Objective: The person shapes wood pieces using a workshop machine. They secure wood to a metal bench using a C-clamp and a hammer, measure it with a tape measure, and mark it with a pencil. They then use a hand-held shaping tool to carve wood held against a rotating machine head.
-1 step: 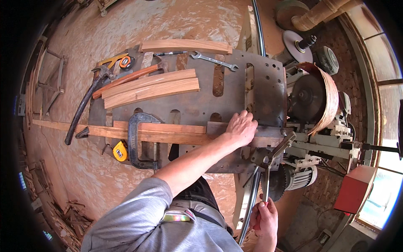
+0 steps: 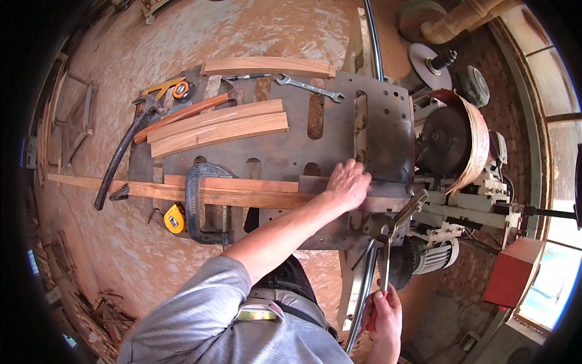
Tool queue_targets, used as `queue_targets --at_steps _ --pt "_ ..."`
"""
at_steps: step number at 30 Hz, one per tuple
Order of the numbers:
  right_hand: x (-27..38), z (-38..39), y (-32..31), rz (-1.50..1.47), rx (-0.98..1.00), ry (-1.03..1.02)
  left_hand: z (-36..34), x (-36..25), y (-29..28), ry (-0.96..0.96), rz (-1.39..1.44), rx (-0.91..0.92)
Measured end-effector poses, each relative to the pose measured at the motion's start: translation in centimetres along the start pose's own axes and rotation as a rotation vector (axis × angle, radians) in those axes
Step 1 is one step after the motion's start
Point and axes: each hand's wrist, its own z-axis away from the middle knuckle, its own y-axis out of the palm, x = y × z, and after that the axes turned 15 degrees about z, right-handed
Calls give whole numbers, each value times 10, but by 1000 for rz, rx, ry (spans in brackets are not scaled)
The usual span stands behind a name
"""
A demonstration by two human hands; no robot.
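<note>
My left hand (image 2: 348, 185) grips a dark straight block (image 2: 391, 189) lying along a long wooden board (image 2: 248, 198) at the right part of the steel table (image 2: 330, 145). My right hand (image 2: 383, 318) holds the red handle of a metal lever (image 2: 385, 261) below the table's right side, beside a toothed saw blade (image 2: 400, 267). A black C-clamp (image 2: 194, 203) sits over the board and a reddish strip (image 2: 254, 184), left of my left hand. A yellow tape measure (image 2: 174, 219) lies beside the clamp.
Loose wooden pieces (image 2: 218, 133), a wrench (image 2: 309, 86), hammers (image 2: 124, 145) and an orange-black tape measure (image 2: 182, 90) rest on the table. A machine with a large disc (image 2: 436, 136), a motor (image 2: 436, 255) and a red box (image 2: 509, 273) stand at right. Scrap wood lies lower left.
</note>
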Motion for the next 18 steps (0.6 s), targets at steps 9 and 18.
queue_targets --at_steps 9,18 --pt "4 -9 2 835 -305 -288 -23 -6 -1 -117 -46 92" --pt "-98 -132 12 489 -478 -483 -38 -11 -4 -30 -126 38"
